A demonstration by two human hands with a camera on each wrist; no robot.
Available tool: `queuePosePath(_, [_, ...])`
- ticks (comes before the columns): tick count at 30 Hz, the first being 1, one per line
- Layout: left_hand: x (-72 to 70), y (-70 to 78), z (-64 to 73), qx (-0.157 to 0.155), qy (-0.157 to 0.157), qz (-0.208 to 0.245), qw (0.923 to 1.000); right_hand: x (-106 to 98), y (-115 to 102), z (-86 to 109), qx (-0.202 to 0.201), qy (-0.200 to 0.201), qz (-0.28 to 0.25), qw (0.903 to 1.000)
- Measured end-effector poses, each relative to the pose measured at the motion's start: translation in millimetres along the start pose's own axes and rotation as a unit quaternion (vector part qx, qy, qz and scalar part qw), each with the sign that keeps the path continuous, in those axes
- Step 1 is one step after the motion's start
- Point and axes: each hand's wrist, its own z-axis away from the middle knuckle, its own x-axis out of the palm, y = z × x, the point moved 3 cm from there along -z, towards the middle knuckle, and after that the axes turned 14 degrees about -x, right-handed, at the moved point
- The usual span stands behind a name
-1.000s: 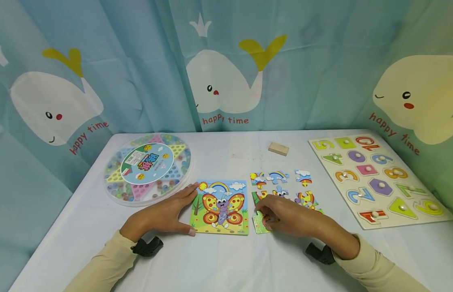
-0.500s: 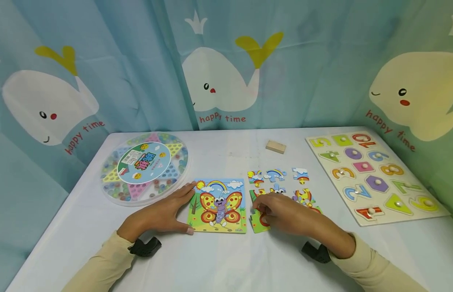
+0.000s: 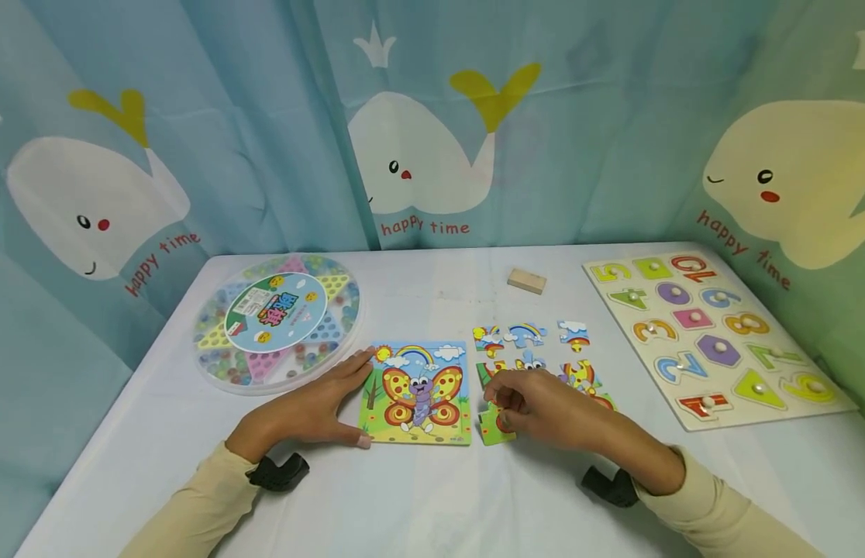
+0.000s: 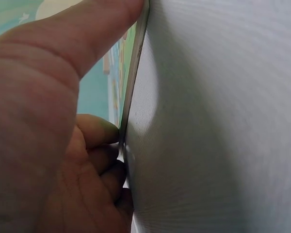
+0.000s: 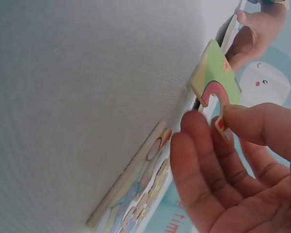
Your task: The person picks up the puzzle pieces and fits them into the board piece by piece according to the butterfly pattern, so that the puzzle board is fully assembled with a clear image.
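Observation:
My left hand (image 3: 317,407) rests at the left side of a square butterfly picture board (image 3: 420,394), thumb at its lower left corner and fingers along the upper left edge. In the left wrist view, the thumb and fingertips meet the thin board edge (image 4: 132,82). Right of the board, my right hand (image 3: 547,409) pinches a green jigsaw piece (image 5: 218,65) with a red curve between thumb and finger. From the head view, part of that piece is hidden under the fingers. Loose jigsaw pieces with a sun (image 3: 484,338), a rainbow (image 3: 526,334) and a cloud (image 3: 573,333) lie beyond the hand.
A round marble game board (image 3: 279,318) lies at the left. A numbered peg puzzle (image 3: 711,341) sits at the right. A small wooden block (image 3: 526,280) is farther back on the white table (image 3: 432,511), before a whale-print curtain (image 3: 586,155).
The green jigsaw piece has changed its tilt slightly in my right hand, losing its glare. My left hand stays at the board. The head view has shifted slightly.

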Motion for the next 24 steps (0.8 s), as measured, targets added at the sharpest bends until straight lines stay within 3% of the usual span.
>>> queuePosePath(10, [3.8, -3.9, 2.1, -0.003, 0.004, -0.002, 1.0000, -6, 0, -4.9, -0.014, 0.043, -0.078, 0.9959])
queuePosePath(19, [0.9, -0.1, 0.4, -0.002, 0.009, -0.004, 1.0000, -10, -5, -23.9, -0.029, 0.102, -0.041, 0.9935])
queuePosePath(24, [0.8, 0.8, 0.0, -0.003, 0.005, -0.005, 1.0000, -8, -10, -34.5, -0.010, 0.119, -0.047, 0.9918])
